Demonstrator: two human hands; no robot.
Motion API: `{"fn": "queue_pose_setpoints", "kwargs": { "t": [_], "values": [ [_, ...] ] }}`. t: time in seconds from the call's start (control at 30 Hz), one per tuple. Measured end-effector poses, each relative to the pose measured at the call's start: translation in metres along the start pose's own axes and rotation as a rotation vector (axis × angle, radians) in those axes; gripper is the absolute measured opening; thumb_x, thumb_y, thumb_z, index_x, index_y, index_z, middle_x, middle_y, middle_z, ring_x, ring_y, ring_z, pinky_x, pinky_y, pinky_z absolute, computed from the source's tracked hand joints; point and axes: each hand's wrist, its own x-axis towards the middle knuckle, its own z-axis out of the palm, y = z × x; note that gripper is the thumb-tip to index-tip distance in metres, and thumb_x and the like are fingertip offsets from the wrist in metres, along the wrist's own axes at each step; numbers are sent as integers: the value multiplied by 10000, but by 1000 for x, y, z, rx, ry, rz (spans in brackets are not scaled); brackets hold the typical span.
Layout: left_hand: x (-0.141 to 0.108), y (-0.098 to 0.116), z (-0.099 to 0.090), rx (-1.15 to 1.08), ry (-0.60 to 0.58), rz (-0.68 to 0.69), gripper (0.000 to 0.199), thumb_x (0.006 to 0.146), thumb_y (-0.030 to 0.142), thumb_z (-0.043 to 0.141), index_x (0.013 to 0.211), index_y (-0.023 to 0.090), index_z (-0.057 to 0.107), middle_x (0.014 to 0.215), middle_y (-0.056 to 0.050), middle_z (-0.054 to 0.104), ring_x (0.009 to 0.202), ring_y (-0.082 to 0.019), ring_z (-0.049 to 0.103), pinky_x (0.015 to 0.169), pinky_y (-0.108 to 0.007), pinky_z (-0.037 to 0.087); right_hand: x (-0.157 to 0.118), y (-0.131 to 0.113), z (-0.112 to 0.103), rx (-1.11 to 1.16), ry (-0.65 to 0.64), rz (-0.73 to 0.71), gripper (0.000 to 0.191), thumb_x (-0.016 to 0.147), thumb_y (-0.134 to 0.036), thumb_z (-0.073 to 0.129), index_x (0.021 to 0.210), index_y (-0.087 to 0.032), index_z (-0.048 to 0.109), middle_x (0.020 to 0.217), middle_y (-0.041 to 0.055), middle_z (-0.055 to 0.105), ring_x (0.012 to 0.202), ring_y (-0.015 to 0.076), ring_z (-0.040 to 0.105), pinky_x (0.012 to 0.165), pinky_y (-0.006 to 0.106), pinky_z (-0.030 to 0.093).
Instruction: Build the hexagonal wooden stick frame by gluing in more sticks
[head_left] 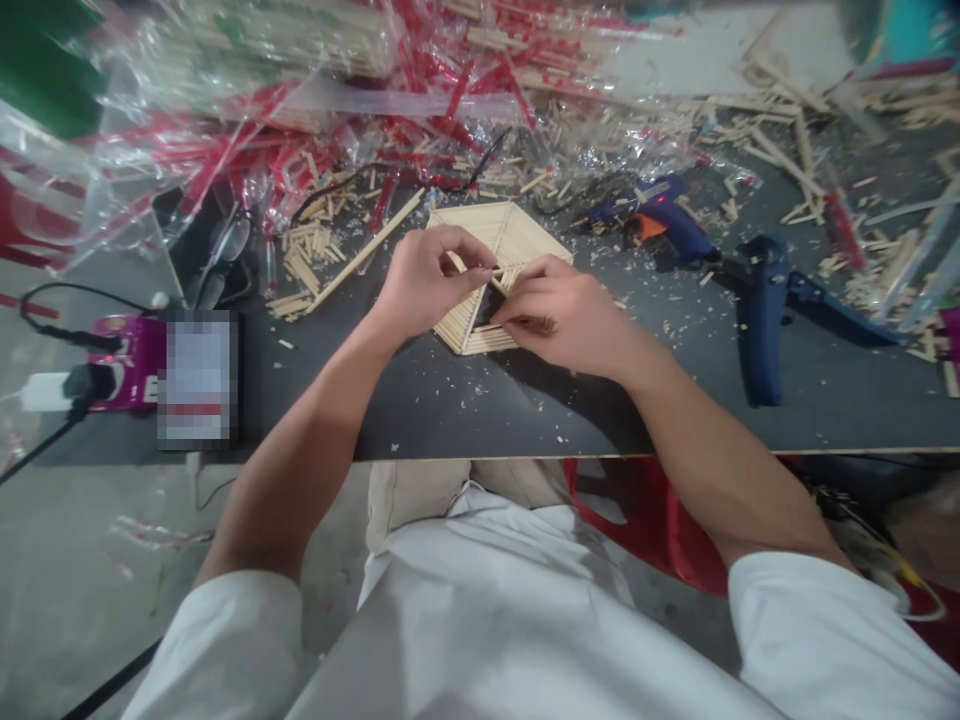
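A hexagonal panel of thin wooden sticks [487, 218] lies on the dark table, with a dark gap near its middle. My left hand [437, 280] is over the panel's left part, thumb and forefinger pinched together on a small stick above the gap. My right hand [559, 310] rests over the right part, its fingers pressed together at the same gap. Whatever the right fingertips hold is too small to make out. A longer wooden stick [365, 255] lies to the left of the panel, beside a heap of short cut pieces [309, 256].
A blue glue gun [679, 220] and a blue cutter [765, 325] lie to the right. At the left are a phone [198, 375], a purple power socket [133, 362] and glasses [223, 255]. Plastic wrappers [330, 110] and stick scraps cover the back.
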Motion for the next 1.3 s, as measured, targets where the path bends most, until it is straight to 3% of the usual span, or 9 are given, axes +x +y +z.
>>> {"fn": "queue_pose_setpoints", "kwargs": {
  "t": [0.4,0.87,1.07,1.3],
  "values": [
    [0,0,0,33,-10,-14,46,848,175,745,881,199,765,925,-25,798,746,-134,672,739,-303,572,1,-3,1,-25,-10,27,241,954,-161,614,964,-250,838,919,72,805,1039,300,661,955,518,557],
    [-2,3,1,38,-14,-8,53,834,162,740,858,196,773,905,-21,813,712,-118,657,705,-257,571,0,-3,5,34,18,1,220,951,-157,621,960,-243,823,919,67,792,1054,279,678,908,461,565],
    [-2,5,0,46,-32,-3,55,847,151,734,861,197,760,907,-26,806,774,-137,694,757,-264,587,1,-3,5,29,-5,30,225,957,-152,615,956,-244,820,973,83,797,1142,308,644,1014,524,523],
    [-2,7,-2,79,-70,-16,68,860,192,720,904,205,770,902,-40,796,795,-161,683,771,-294,582,2,-5,4,58,-42,65,226,969,-165,606,963,-253,814,943,91,779,1117,318,623,982,526,526]
  ]
}}
